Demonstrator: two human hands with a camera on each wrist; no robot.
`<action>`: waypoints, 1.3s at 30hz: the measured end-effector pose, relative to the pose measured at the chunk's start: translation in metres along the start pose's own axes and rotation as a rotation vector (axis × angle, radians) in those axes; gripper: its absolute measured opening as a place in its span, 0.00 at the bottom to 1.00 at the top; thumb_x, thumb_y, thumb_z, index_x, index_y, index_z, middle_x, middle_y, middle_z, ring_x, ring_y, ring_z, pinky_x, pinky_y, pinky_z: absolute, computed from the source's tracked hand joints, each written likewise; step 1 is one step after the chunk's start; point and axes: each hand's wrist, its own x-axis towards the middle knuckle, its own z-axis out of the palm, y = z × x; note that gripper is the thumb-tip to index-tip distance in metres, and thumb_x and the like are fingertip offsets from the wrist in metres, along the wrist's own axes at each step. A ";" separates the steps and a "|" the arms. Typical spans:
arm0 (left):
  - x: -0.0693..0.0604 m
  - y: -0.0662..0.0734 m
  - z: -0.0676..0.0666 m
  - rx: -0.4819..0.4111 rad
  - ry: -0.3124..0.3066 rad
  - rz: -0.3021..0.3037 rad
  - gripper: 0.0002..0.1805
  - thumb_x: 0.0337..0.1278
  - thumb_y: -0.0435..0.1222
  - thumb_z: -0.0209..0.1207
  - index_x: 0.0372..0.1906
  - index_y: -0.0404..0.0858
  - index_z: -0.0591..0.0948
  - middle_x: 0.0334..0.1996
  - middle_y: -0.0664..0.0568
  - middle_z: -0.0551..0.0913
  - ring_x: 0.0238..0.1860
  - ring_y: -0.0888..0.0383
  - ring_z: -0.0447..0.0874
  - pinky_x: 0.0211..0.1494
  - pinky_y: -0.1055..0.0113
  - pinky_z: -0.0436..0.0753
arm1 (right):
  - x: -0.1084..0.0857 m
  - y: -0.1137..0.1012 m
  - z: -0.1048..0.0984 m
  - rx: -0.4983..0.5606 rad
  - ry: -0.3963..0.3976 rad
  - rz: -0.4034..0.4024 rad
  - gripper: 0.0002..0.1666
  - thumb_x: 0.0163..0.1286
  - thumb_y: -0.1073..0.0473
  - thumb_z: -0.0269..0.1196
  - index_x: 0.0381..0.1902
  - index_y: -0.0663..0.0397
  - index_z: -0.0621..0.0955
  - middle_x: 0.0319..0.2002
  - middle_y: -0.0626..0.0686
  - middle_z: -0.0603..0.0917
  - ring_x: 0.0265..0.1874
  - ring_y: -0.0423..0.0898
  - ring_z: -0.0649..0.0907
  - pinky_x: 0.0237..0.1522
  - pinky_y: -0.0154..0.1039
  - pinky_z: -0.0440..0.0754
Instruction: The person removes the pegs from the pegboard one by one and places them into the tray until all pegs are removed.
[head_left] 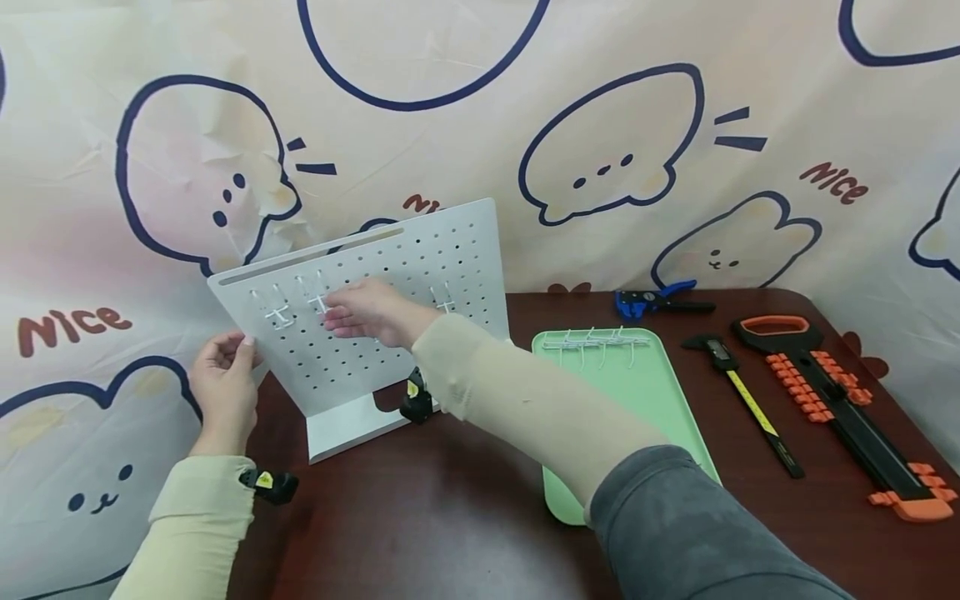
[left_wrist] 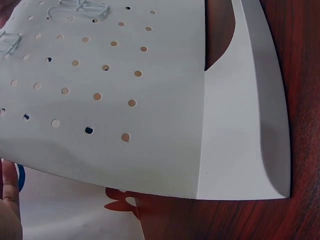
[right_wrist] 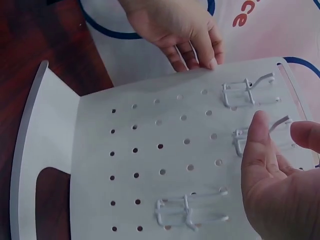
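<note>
A white pegboard (head_left: 480, 250) stands tilted on its bent foot (head_left: 345, 435). My left hand (head_left: 225, 387) grips its left side edge, thumb at the rim; the right wrist view shows this hand (right_wrist: 175, 27) too. White double-prong wire hooks sit on the board: one at upper left (head_left: 279, 316), one beside my right hand (head_left: 375, 312), another farther right (head_left: 446, 307). In the right wrist view, the fingers of my right hand (right_wrist: 280, 195) are extended over a hook (right_wrist: 239, 142), with thumb and forefinger apart. Another hook (right_wrist: 187, 210) lies lower on the board. Whether the fingers touch a hook is unclear.
Right of the board lies a light green tray (head_left: 667, 400) with several white wire hooks (head_left: 600, 340) at its far end. Beyond are a blue-and-black wire stripper (head_left: 637, 302), a black-and-yellow caliper (head_left: 750, 404) and a long black rack with orange clips (head_left: 862, 425). A printed cloth hangs behind.
</note>
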 end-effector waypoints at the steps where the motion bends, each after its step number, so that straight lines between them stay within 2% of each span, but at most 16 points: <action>1: 0.000 0.000 0.000 -0.005 0.001 -0.007 0.04 0.76 0.35 0.58 0.45 0.48 0.81 0.41 0.57 0.78 0.40 0.64 0.78 0.46 0.77 0.78 | 0.001 0.000 0.001 0.009 -0.005 0.005 0.10 0.78 0.63 0.61 0.46 0.67 0.83 0.38 0.60 0.88 0.36 0.48 0.88 0.46 0.38 0.87; 4: 0.001 -0.001 0.000 -0.010 0.008 -0.023 0.04 0.76 0.35 0.58 0.44 0.48 0.81 0.41 0.57 0.78 0.40 0.64 0.79 0.46 0.78 0.78 | 0.002 0.001 0.003 0.040 -0.031 0.028 0.09 0.78 0.64 0.61 0.47 0.67 0.83 0.33 0.57 0.88 0.30 0.45 0.86 0.43 0.36 0.87; 7: 0.001 -0.001 -0.001 -0.023 0.012 -0.027 0.04 0.76 0.35 0.58 0.45 0.48 0.82 0.41 0.58 0.78 0.40 0.64 0.79 0.45 0.78 0.78 | 0.002 0.002 0.005 0.063 -0.065 0.040 0.11 0.78 0.66 0.60 0.49 0.70 0.83 0.29 0.54 0.86 0.28 0.43 0.84 0.36 0.32 0.85; 13: 0.003 -0.003 0.001 -0.029 0.012 -0.011 0.04 0.75 0.34 0.59 0.45 0.46 0.83 0.41 0.57 0.79 0.41 0.65 0.79 0.46 0.78 0.79 | -0.002 0.001 -0.001 0.120 -0.126 0.064 0.14 0.78 0.67 0.59 0.55 0.74 0.81 0.28 0.53 0.84 0.25 0.41 0.81 0.28 0.28 0.80; 17: 0.003 -0.003 0.001 -0.019 0.017 -0.005 0.05 0.75 0.34 0.59 0.45 0.47 0.83 0.41 0.57 0.80 0.40 0.65 0.79 0.45 0.79 0.78 | -0.007 0.004 -0.014 0.071 -0.167 0.048 0.15 0.78 0.66 0.60 0.56 0.72 0.80 0.33 0.54 0.84 0.29 0.42 0.81 0.32 0.29 0.80; 22: 0.004 -0.003 0.000 -0.014 0.016 -0.009 0.05 0.75 0.34 0.59 0.45 0.48 0.83 0.42 0.56 0.80 0.40 0.65 0.79 0.44 0.81 0.78 | -0.013 0.009 -0.039 -0.040 -0.213 -0.040 0.08 0.78 0.66 0.60 0.49 0.67 0.81 0.42 0.59 0.81 0.34 0.44 0.81 0.42 0.35 0.80; 25: 0.005 -0.004 -0.001 -0.019 0.015 -0.010 0.05 0.75 0.34 0.59 0.45 0.48 0.83 0.42 0.56 0.80 0.40 0.65 0.79 0.44 0.81 0.78 | -0.020 0.011 -0.058 -0.098 -0.227 -0.087 0.07 0.79 0.67 0.59 0.49 0.66 0.79 0.44 0.60 0.80 0.35 0.44 0.81 0.42 0.35 0.80; 27: 0.005 -0.004 -0.001 -0.030 0.018 -0.005 0.05 0.75 0.34 0.59 0.45 0.47 0.83 0.42 0.56 0.79 0.40 0.65 0.78 0.43 0.81 0.78 | -0.025 0.011 -0.071 -0.121 -0.217 -0.103 0.07 0.79 0.67 0.58 0.49 0.66 0.79 0.45 0.61 0.80 0.37 0.45 0.81 0.42 0.34 0.82; 30: 0.005 -0.003 -0.002 -0.055 0.022 0.003 0.05 0.74 0.33 0.59 0.44 0.46 0.84 0.41 0.57 0.80 0.39 0.64 0.78 0.43 0.81 0.78 | -0.032 0.010 -0.094 -0.120 -0.160 -0.112 0.06 0.78 0.68 0.59 0.48 0.67 0.79 0.47 0.65 0.80 0.38 0.47 0.80 0.44 0.34 0.83; 35: 0.004 -0.002 0.000 -0.054 0.011 -0.013 0.05 0.75 0.34 0.59 0.45 0.47 0.84 0.42 0.57 0.79 0.40 0.64 0.78 0.47 0.78 0.79 | -0.040 0.013 -0.141 -0.115 -0.043 -0.119 0.04 0.78 0.69 0.58 0.46 0.65 0.78 0.50 0.67 0.78 0.38 0.47 0.81 0.61 0.49 0.79; 37: 0.004 -0.002 0.001 -0.050 0.009 -0.016 0.05 0.75 0.34 0.59 0.45 0.47 0.84 0.42 0.57 0.79 0.40 0.64 0.78 0.47 0.79 0.79 | -0.045 0.016 -0.160 -0.128 -0.001 -0.112 0.05 0.78 0.69 0.58 0.48 0.66 0.78 0.50 0.67 0.77 0.40 0.49 0.81 0.64 0.51 0.77; 39: 0.004 -0.002 0.001 -0.048 0.009 -0.015 0.05 0.75 0.35 0.59 0.45 0.48 0.84 0.43 0.56 0.79 0.40 0.65 0.78 0.47 0.79 0.79 | -0.051 0.020 -0.179 -0.153 0.035 -0.107 0.07 0.79 0.69 0.58 0.50 0.68 0.77 0.50 0.66 0.77 0.41 0.49 0.81 0.61 0.48 0.79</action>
